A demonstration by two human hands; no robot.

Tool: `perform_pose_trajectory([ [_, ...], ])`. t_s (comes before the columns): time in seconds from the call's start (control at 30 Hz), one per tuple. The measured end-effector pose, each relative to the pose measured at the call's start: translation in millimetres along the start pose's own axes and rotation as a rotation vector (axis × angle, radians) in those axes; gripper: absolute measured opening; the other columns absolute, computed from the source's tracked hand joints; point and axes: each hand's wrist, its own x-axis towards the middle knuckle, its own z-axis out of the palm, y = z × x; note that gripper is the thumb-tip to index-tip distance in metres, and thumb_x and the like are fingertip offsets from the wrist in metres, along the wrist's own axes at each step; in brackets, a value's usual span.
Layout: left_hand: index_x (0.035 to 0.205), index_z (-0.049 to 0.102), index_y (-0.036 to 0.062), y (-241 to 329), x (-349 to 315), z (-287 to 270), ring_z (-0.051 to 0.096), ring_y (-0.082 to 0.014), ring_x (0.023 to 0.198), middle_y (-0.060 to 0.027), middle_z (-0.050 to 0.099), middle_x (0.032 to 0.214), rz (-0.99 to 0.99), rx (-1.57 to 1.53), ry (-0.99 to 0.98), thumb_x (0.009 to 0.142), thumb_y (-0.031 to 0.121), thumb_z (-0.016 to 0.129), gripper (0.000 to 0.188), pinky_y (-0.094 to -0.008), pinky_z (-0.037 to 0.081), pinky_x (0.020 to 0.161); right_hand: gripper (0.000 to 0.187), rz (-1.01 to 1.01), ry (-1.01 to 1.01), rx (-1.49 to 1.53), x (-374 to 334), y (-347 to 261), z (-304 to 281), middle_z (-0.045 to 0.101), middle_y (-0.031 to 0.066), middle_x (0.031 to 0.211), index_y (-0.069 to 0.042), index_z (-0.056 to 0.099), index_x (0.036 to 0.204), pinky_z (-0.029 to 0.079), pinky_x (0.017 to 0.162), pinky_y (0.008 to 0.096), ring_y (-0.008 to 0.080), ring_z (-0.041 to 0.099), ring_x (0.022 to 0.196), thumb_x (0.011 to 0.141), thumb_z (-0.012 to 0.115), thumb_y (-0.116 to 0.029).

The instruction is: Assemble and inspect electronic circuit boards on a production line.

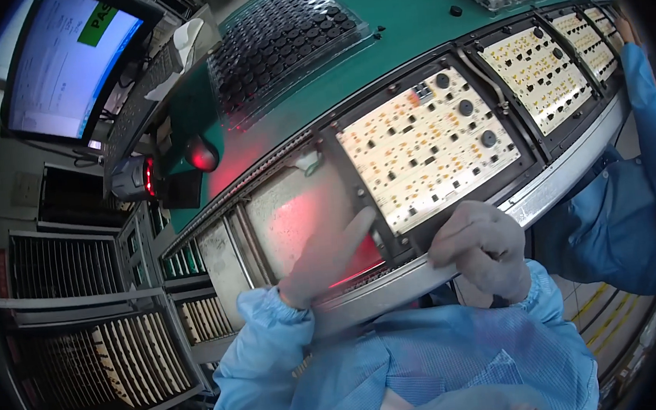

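Note:
A cream circuit board (426,174) lies in a black carrier frame (360,202) on the conveyor rail. Three black round parts, one of them a disc (465,108), stand along its right side, and a small blue-grey connector (421,92) sits near its far edge. My gloved left hand (328,255), slightly blurred, reaches over the bare metal conveyor bed with fingers stretched toward the carrier's left edge; nothing shows in it. At the carrier's near edge, above the silver front rail (396,283), my gloved right hand (485,246) has its fingers curled. Whatever they hold, if anything, is hidden.
More boards in carriers (538,80) continue rightward, where a co-worker's blue sleeve (642,88) shows. Clear trays of black round parts (285,46) rest on the green bench (405,14). At left are a monitor (74,63), a red-lit scanner (135,178), a mouse (201,153) and board racks (81,301).

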Motion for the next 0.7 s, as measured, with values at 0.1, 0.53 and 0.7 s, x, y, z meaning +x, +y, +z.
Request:
perform_pose_trajectory([
  [0.1, 0.145, 0.036, -0.0003, 7, -4, 9, 0.054, -0.0239, 0.123, -0.0167, 0.054, 0.135, 0.129, -0.309, 0.318, 0.098, 0.020, 0.057, 0.055, -0.0398, 0.044, 0.103, 0.017, -0.115, -0.186, 0.309, 18, -14, 24, 0.069, 0.0141, 0.089, 0.004, 0.071, 0.091, 0.050, 0.064, 0.0318, 0.0229, 0.064, 0.076, 0.091, 0.060, -0.010],
  [0.53, 0.132, 0.054, 0.0012, 49, -242, 3, 0.063, -0.0334, 0.084, -0.0178, 0.063, 0.091, -0.290, 0.343, 0.653, 0.089, 0.020, 0.063, 0.048, -0.0420, 0.050, 0.077, 0.033, -0.437, -1.162, 1.376, 79, -65, 212, 0.064, 0.0152, 0.075, 0.010, 0.063, 0.096, 0.047, 0.047, 0.0313, 0.0209, 0.059, 0.053, 0.099, 0.057, -0.022],
  [0.7, 0.128, 0.060, 0.0001, 129, -367, 26, 0.067, -0.0213, 0.092, -0.0150, 0.068, 0.110, -0.266, 0.759, 1.273, 0.089, 0.005, 0.064, 0.039, -0.0326, 0.052, 0.083, 0.026, -0.210, -1.040, 1.132, 51, -81, 261, 0.063, 0.0148, 0.082, 0.005, 0.061, 0.093, 0.046, 0.053, 0.0312, 0.0203, 0.058, 0.060, 0.097, 0.056, -0.020],
])
